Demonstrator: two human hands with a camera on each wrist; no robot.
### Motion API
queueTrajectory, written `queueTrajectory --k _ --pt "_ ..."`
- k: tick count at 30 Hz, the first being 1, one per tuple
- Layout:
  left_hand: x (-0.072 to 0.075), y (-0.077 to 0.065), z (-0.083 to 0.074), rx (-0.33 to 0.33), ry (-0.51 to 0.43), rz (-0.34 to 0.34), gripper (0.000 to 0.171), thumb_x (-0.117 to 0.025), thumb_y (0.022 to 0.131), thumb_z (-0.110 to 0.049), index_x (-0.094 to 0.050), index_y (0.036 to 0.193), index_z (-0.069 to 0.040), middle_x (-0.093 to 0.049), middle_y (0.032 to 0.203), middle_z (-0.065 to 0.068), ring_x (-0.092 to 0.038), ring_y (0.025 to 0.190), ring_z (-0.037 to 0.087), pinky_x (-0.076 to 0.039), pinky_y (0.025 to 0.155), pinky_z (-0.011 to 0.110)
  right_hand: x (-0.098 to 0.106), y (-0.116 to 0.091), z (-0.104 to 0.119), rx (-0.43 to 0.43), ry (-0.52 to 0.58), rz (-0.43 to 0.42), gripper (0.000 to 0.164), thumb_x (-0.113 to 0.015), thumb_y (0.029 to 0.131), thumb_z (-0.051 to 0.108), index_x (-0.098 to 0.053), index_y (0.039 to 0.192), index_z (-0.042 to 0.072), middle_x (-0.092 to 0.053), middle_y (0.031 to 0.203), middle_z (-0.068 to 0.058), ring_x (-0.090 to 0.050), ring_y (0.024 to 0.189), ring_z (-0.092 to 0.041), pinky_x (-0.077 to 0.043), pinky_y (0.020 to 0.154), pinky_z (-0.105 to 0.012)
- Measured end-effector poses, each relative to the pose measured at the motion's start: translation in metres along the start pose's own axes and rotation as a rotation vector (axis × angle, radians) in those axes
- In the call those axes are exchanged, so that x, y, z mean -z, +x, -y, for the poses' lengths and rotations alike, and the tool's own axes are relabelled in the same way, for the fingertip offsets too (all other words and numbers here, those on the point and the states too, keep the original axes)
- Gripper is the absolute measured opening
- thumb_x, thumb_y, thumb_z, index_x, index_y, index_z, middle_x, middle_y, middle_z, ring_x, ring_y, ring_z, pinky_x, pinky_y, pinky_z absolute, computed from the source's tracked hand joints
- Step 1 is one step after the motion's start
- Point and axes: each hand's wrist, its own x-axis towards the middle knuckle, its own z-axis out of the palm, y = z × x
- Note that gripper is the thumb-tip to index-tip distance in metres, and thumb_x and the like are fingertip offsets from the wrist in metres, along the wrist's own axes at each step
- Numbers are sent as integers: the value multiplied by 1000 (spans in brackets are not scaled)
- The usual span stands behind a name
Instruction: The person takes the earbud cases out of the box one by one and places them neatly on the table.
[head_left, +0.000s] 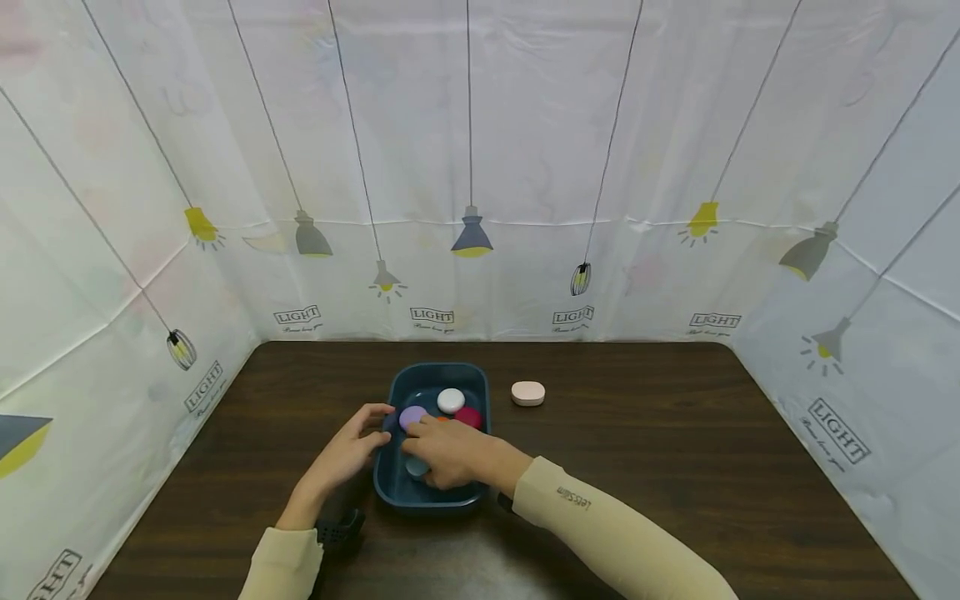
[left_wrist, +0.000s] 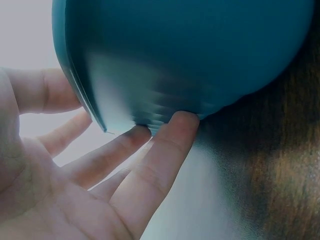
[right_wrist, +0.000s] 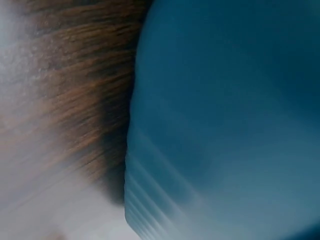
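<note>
A dark teal plastic bin [head_left: 433, 500] stands on the table, with small rounded pieces inside: white [head_left: 451, 401], lilac [head_left: 412, 416], crimson [head_left: 469, 417] and a partly hidden orange one [head_left: 442, 419]. My left hand [head_left: 352, 447] holds the bin's left side, thumb over the rim. In the left wrist view, its fingers [left_wrist: 165, 155] lie against the ribbed outer wall. Reaching into the bin from the right, my right hand [head_left: 453, 452] has its index finger and thumb around a grey-blue rounded piece [head_left: 416, 467]. The right wrist view shows only the bin's outside wall [right_wrist: 200, 125] and wood.
A pale pink oval piece [head_left: 528, 393] lies on the dark wooden table [head_left: 637, 467], right of the bin. Behind the table and along both sides hangs a white curtain [head_left: 525, 150] printed with lamps. A dark band [head_left: 341, 527] circles the left wrist.
</note>
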Motion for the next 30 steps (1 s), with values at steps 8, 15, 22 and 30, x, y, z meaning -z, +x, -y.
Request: queueTrajectory --k 8,15,22,30 --pt "1 0 1 -15 -1 14 42 -50 105 -11 -43 147 -8 -43 148 25 -54 124 42 -56 89 52 1 -7 -2 -47 70 0 43 -81 86 37 -69 125 25 -58 117 4 -49 102 -13 -50 82 -24" --pt "-1 0 3 -5 4 -2 42 -51 104 -11 -45 146 -9 -45 147 24 -55 122 40 -56 88 51 2 -12 -3 -72 117 -14 38 -81 85 35 -70 120 25 -56 113 3 -47 101 -14 -47 83 -23" --pt "-2 3 6 5 27 -7 42 -52 104 -12 -45 146 -11 -45 148 22 -54 124 39 -55 90 53 3 -15 -3 -80 135 -41 34 -81 85 33 -70 116 24 -61 115 4 -48 100 -14 -46 82 -23" --pt "-1 3 4 5 29 -3 42 -51 105 -12 -45 146 -12 -44 149 22 -54 124 39 -54 93 55 12 -25 -3 -109 194 -150 33 -80 85 29 -70 116 22 -61 120 3 -49 103 -16 -49 85 -26"
